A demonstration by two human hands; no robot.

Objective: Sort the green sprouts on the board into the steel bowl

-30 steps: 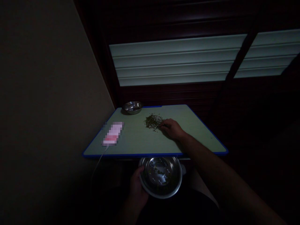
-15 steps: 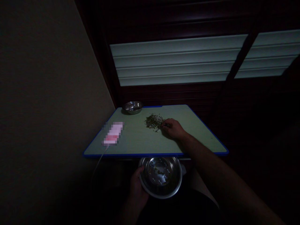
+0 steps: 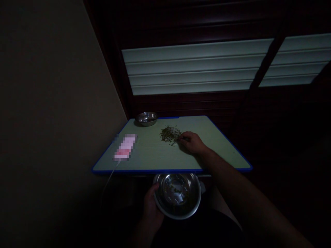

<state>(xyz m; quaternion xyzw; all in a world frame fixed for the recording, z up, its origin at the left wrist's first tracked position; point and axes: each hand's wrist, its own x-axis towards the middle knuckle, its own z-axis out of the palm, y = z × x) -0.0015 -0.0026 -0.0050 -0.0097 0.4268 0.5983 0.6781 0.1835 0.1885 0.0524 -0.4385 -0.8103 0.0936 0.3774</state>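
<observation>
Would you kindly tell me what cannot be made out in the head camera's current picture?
In the head view:
Left hand: most fingers, hidden by the large metal bowl.
Small pile: its pieces, too small to identify.
Thin object at the right hand: too small and dim to name.
Pixelated device: its display, masked by blocks.

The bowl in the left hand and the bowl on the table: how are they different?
Size: the held bowl looks larger, though nearer the camera, than the table bowl.
Place: the held bowl is gripped by the left hand below the table's near edge; the table bowl stands at the table's far left.
Both are round, shiny and metallic.
</observation>
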